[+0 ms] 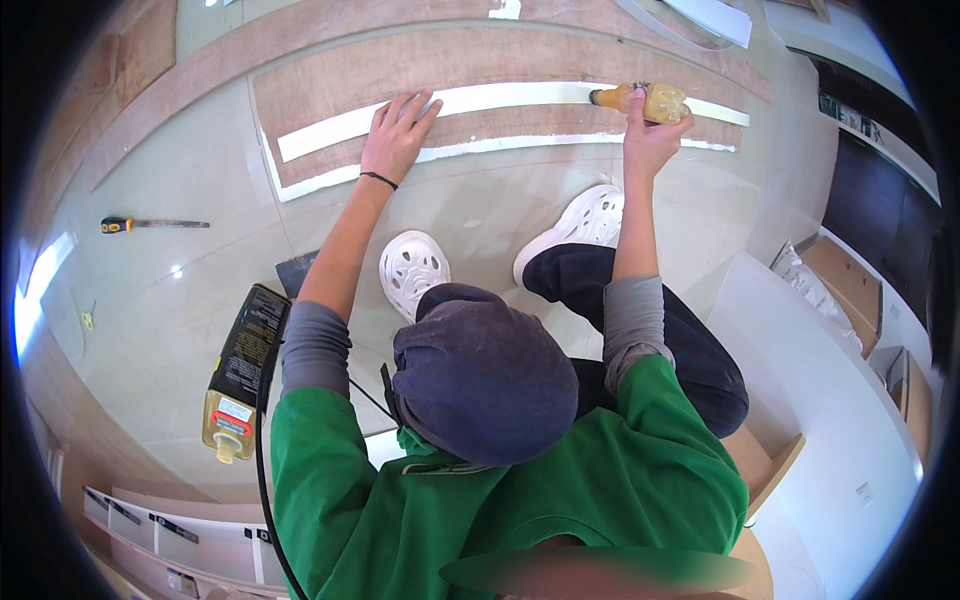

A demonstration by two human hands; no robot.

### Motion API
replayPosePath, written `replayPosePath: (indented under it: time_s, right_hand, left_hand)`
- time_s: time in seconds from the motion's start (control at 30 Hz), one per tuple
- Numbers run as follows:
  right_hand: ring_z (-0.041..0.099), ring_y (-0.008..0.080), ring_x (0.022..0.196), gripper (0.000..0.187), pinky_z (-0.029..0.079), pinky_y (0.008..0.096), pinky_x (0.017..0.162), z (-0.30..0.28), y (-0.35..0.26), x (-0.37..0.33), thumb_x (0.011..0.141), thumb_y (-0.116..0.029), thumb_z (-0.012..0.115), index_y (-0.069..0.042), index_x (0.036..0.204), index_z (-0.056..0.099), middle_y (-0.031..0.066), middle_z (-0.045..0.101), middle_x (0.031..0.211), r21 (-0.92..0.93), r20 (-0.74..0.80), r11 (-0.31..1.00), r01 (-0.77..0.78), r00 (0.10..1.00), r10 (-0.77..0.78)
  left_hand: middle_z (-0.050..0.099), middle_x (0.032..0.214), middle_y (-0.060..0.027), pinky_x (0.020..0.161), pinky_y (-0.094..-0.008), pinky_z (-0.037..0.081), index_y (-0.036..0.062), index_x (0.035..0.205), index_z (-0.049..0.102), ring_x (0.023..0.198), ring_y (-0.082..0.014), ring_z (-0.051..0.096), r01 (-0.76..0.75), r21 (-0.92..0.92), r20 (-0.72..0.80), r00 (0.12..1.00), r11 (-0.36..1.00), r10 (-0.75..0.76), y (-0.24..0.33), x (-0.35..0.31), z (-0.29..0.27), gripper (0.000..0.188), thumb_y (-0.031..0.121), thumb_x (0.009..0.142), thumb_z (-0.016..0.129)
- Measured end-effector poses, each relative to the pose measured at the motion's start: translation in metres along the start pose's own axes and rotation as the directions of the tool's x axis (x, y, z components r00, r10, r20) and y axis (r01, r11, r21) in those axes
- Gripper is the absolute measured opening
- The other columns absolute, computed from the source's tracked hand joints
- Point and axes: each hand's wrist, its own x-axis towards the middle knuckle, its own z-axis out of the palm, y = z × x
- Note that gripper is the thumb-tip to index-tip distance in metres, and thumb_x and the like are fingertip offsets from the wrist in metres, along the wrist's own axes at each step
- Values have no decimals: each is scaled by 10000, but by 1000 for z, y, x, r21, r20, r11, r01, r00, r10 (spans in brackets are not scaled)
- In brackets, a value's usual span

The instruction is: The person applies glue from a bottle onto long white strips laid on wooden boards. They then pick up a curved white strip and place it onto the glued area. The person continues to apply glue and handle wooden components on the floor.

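My left hand (395, 132) lies on a long wooden board (340, 88), fingers stretched over a white strip (490, 96) that runs along it. That hand holds nothing. Near the board's right end, my right hand (652, 135) is wrapped round a clear plastic bottle (665, 103) of amber-coloured liquid. The bottle is tipped on its side, its dark nozzle pointing left, at the white strip. Whether the nozzle touches the strip, I cannot tell. The board's near edge (480, 146) is white too.
A yellow-and-black-handled screwdriver-like tool (150, 225) lies on the tiled floor to the left. A black-and-gold rectangular can (245, 365) is beside my left arm. Another long wooden board (230, 62) lies beyond. White clogs (413, 270) are near the board; a white panel (820, 380) stands right.
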Motion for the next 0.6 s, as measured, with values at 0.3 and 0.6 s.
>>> replayPosePath:
  time_s: [0.3,0.6]
  right_hand:
    - [677,303,803,702,537,377,693,20,-42,-15,781,-405,760,26,1201,398,217,640,897,81,144,997,20,989,-32]
    - [673,321,756,715,529,389,679,17,-34,-7,791,-431,743,29,1209,390,223,639,898,79,112,997,19,993,-28]
  left_hand:
    - [562,1269,-15,936,-374,430,151,1191,613,1172,-213,510,2,-25,-1,1000,1000,-2,-1,0,-2,351,151,840,607]
    - [556,1277,-17,931,-378,432,153,1195,612,1156,-219,518,-14,9,-8,1000,1000,14,0,-1,1,374,135,822,609]
